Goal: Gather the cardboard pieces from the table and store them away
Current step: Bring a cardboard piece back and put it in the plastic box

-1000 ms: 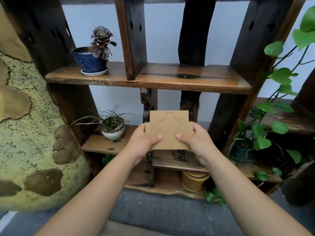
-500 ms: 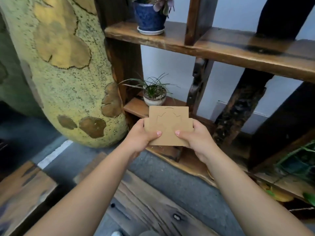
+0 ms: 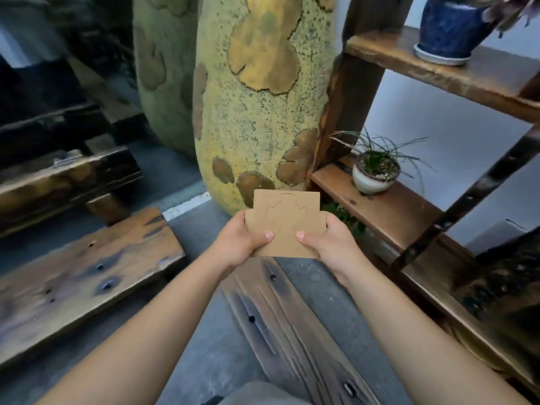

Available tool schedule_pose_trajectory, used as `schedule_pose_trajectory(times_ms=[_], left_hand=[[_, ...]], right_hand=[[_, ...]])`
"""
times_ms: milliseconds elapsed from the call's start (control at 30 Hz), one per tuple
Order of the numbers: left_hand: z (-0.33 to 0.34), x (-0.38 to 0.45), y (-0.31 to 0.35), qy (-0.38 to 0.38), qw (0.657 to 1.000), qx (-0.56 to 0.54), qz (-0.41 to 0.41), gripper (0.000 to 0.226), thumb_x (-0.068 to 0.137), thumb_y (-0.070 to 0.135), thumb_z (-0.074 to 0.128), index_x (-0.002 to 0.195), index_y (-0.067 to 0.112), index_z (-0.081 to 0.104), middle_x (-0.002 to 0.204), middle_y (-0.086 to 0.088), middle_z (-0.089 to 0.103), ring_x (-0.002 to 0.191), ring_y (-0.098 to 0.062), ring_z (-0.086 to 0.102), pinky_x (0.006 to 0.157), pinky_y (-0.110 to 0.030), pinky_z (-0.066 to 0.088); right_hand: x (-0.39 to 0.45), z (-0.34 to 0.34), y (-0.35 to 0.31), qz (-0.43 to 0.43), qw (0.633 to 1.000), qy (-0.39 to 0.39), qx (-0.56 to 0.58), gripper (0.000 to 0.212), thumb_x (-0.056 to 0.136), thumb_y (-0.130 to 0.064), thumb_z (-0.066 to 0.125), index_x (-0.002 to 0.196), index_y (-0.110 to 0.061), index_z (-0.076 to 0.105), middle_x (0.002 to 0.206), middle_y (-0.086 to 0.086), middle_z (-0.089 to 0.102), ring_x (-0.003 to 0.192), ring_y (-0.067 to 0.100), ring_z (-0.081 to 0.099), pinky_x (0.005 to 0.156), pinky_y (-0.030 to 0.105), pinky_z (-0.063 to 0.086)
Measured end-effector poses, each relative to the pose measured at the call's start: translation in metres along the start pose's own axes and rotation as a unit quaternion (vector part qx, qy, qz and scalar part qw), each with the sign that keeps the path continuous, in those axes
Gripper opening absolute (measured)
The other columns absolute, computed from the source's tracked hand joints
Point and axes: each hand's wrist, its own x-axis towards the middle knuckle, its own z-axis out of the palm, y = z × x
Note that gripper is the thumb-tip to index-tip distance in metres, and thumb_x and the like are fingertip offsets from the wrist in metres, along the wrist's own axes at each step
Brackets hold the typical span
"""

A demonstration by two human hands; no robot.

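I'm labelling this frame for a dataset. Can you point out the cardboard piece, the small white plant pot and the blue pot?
cardboard piece (image 3: 287,226): head view, middle of its flat face between the thumbs.
small white plant pot (image 3: 371,181): head view, its glazed side wall.
blue pot (image 3: 450,27): head view, its rounded body.

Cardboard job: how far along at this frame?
Gathering looks done: the cardboard is off any table, held in front of the person by the left hand and right hand. Storing is left: it hasn't been set down anywhere, and the shelf holds only plants.
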Motion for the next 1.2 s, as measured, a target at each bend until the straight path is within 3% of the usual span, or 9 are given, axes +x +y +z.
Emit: schedule_pose_trajectory(times_ms=[133,233,333,467,633,767,900,1000,1200], left_hand=[[-0.081,-0.021,-0.020,0.067,0.998,0.001,-0.005,0.038,0.081,0.012,0.075,0.112,0.019,0.054,0.108,0.000,0.066,0.092,-0.006,0.065,0.076,-0.020,0.053],[-0.130,-0.037,-0.033,0.121,0.992,0.019,-0.017,0.041,0.080,0.017,0.076,0.114,0.020,0.053,0.104,0.005,0.066,0.091,-0.005,0.064,0.076,-0.020,0.053],[-0.174,-0.056,-0.048,0.167,0.985,0.016,-0.031,0.045,0.081,0.019,0.076,0.115,0.024,0.048,0.098,0.014,0.061,0.082,0.007,0.058,0.058,-0.006,0.046],[-0.222,-0.085,-0.073,0.212,0.976,0.019,-0.056,0.046,0.082,0.022,0.074,0.118,0.020,0.046,0.105,0.010,0.063,0.091,0.000,0.060,0.072,-0.015,0.050],[-0.259,-0.126,-0.106,0.286,0.952,-0.050,-0.096,0.046,0.082,0.020,0.075,0.119,0.019,0.046,0.113,0.004,0.064,0.097,-0.005,0.063,0.084,-0.026,0.053],[-0.280,-0.164,-0.129,0.357,0.921,-0.087,-0.131,0.044,0.084,0.016,0.072,0.118,0.017,0.044,0.111,0.003,0.062,0.091,-0.001,0.059,0.074,-0.020,0.053],[-0.291,-0.218,-0.146,0.447,0.871,-0.116,-0.164,0.045,0.089,0.013,0.067,0.124,0.010,0.038,0.106,0.004,0.057,0.088,0.001,0.056,0.064,-0.013,0.052],[-0.287,-0.263,-0.161,0.522,0.819,-0.148,-0.186,0.042,0.089,0.013,0.066,0.121,0.010,0.039,0.107,0.001,0.057,0.088,-0.002,0.057,0.061,-0.010,0.051],[-0.243,-0.348,-0.200,0.648,0.695,-0.216,-0.223,0.045,0.085,0.024,0.072,0.120,0.019,0.043,0.115,0.002,0.061,0.098,-0.010,0.062,0.076,-0.021,0.054]], right_hand=[[0.001,0.087,-0.015,-0.023,0.998,-0.043,-0.038,0.041,0.076,-0.017,0.078,0.110,-0.026,0.055,0.106,-0.007,0.066,0.097,0.009,0.063,0.083,0.031,0.052],[-0.001,0.142,-0.023,-0.029,0.995,-0.083,-0.050,0.042,0.077,-0.012,0.076,0.114,-0.020,0.056,0.110,0.000,0.067,0.103,0.017,0.063,0.092,0.039,0.051],[-0.004,0.193,-0.028,-0.033,0.989,-0.132,-0.049,0.040,0.078,-0.006,0.075,0.109,-0.022,0.056,0.108,0.001,0.068,0.103,0.019,0.064,0.094,0.042,0.050],[-0.006,0.254,-0.029,-0.029,0.974,-0.205,-0.097,0.045,0.079,-0.011,0.076,0.117,-0.016,0.053,0.116,0.004,0.066,0.106,0.019,0.062,0.097,0.043,0.049],[-0.015,0.317,-0.023,-0.028,0.945,-0.301,-0.124,0.042,0.080,-0.013,0.075,0.117,-0.015,0.054,0.112,0.000,0.067,0.098,0.011,0.064,0.079,0.025,0.052],[-0.026,0.371,-0.014,-0.019,0.905,-0.395,-0.157,0.043,0.080,-0.013,0.074,0.118,-0.016,0.052,0.113,0.002,0.067,0.105,0.019,0.064,0.093,0.043,0.051],[-0.053,0.431,-0.008,-0.035,0.843,-0.497,-0.204,0.035,0.080,-0.016,0.074,0.105,-0.026,0.050,0.111,0.000,0.067,0.100,0.016,0.064,0.092,0.045,0.052],[-0.085,0.468,-0.001,-0.054,0.785,-0.571,-0.235,0.041,0.080,-0.017,0.073,0.114,-0.018,0.051,0.116,0.005,0.065,0.105,0.022,0.063,0.095,0.048,0.049],[-0.164,0.507,0.023,-0.112,0.649,-0.695,-0.288,0.038,0.083,-0.017,0.073,0.111,-0.019,0.046,0.112,0.000,0.061,0.099,0.014,0.059,0.085,0.032,0.048]])
